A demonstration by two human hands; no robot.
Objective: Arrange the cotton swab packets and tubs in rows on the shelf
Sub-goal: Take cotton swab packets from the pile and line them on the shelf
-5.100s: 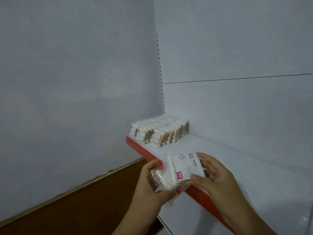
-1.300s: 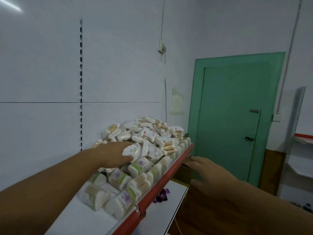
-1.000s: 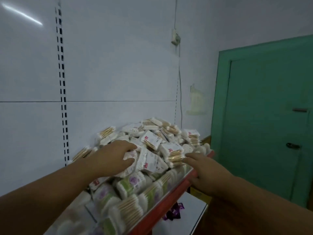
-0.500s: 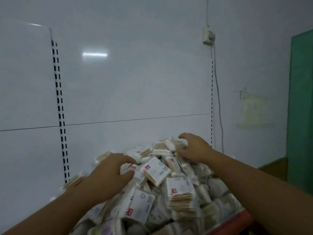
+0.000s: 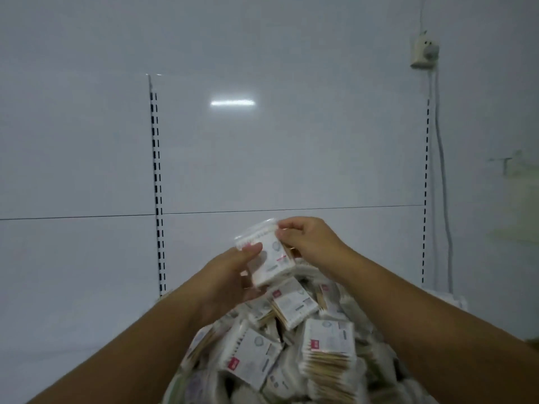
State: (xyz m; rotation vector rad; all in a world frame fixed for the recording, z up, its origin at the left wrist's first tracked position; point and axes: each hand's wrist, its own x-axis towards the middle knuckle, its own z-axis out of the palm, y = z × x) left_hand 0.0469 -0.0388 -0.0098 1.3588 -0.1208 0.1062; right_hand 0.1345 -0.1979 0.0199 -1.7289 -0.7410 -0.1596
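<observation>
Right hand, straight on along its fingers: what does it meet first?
The clear-wrapped white cotton swab packet: the right hand points leftward and pinches its top edge. Beyond that, probably the left hand gripping the packet's other side; depth is unclear.

A heap of packets [image 5: 291, 351] is lying low in the middle, in front of the back panel [image 5: 277, 158], between the left rail [image 5: 157, 185] and the right rail [image 5: 426, 185]. Above the far part of the heap a single packet [image 5: 271, 258] is sitting between the hands, with the left hand [image 5: 233, 277] gripping it from the left and below and the right hand [image 5: 306, 237] pinching its upper right corner. High on the right a socket [image 5: 424, 52] is sitting on the wall, its cable [image 5: 442, 170] hanging down just right of the right rail.
</observation>
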